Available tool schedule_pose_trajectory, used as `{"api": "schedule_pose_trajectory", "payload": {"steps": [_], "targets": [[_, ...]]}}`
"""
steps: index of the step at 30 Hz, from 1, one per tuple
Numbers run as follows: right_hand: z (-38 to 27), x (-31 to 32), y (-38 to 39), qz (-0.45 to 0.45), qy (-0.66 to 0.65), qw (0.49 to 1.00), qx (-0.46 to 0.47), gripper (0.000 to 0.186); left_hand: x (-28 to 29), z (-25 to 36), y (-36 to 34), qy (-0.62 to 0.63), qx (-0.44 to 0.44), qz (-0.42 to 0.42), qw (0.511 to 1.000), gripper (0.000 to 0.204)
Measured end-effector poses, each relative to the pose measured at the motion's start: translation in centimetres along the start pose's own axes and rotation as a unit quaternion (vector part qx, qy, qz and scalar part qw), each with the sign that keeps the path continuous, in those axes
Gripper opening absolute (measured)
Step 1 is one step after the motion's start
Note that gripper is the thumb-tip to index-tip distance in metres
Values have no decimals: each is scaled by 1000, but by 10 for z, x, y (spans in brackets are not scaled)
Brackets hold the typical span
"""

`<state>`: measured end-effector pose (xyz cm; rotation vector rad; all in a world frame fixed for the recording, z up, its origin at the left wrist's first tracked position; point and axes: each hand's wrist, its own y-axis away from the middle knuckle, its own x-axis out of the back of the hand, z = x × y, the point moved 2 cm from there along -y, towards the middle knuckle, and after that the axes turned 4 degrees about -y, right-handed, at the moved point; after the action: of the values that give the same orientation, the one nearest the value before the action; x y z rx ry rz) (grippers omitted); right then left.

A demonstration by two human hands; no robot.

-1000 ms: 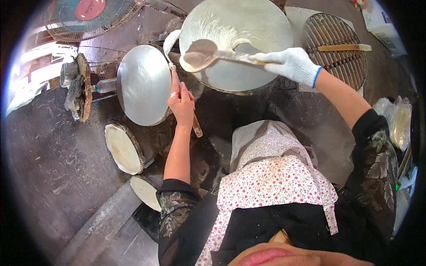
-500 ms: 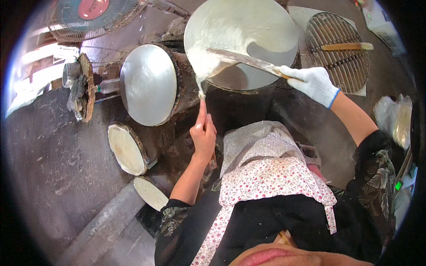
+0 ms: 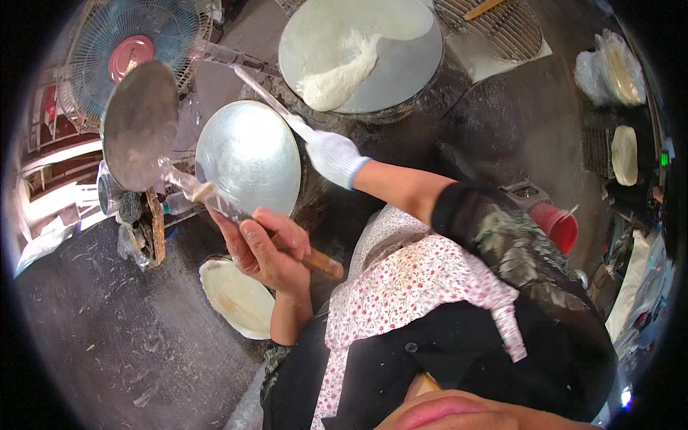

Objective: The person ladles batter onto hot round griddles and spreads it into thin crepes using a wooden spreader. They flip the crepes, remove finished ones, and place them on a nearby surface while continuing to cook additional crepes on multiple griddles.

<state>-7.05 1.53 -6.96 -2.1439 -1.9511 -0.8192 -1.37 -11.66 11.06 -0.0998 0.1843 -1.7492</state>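
My left hand (image 3: 269, 251), bare, is closed around the wooden handle of a round metal ladle (image 3: 140, 125). The ladle's broad grey disc is raised at the left, with whitish batter smeared near where the handle joins. In a white knit glove, my right hand (image 3: 335, 158) grips a long flat spatula (image 3: 265, 97), its blade pointing up and left past the smaller griddle. White batter (image 3: 340, 79) lies in a thick ridge across the large round griddle (image 3: 405, 89). The bare, shiny smaller griddle (image 3: 247, 154) sits below the spatula and between my two hands.
A fan (image 3: 132, 54) stands at the far left. At the far right is a round slatted rack (image 3: 502, 32) with a wooden stick on it. A pale round slab (image 3: 240, 297) lies near my left forearm. A red bucket (image 3: 555, 228) and plastic bags (image 3: 613, 68) are rightward.
Both hands have moved left, away from the large griddle. The ladle has come off the batter and now rises at the left. The spatula has swung over toward the smaller griddle.
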Motion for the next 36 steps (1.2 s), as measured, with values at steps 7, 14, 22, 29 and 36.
{"api": "schedule_pose_trajectory", "payload": {"steps": [7,14,22,29,36], "targets": [[58,43,51,276,-37,959,-50,59,77,-16,25,17,46,-24,999,57],[19,-17,19,156,-34,987,-14,67,103,-22,42,12,71,-56,996,56],[73,51,71,312,-61,947,-39,58,112,-40,51,5,83,-101,991,54],[41,27,76,31,-21,992,-119,61,90,-39,49,-22,82,-150,985,53],[104,72,125,322,-105,941,28,47,63,-36,51,-18,74,-179,981,54]]}}
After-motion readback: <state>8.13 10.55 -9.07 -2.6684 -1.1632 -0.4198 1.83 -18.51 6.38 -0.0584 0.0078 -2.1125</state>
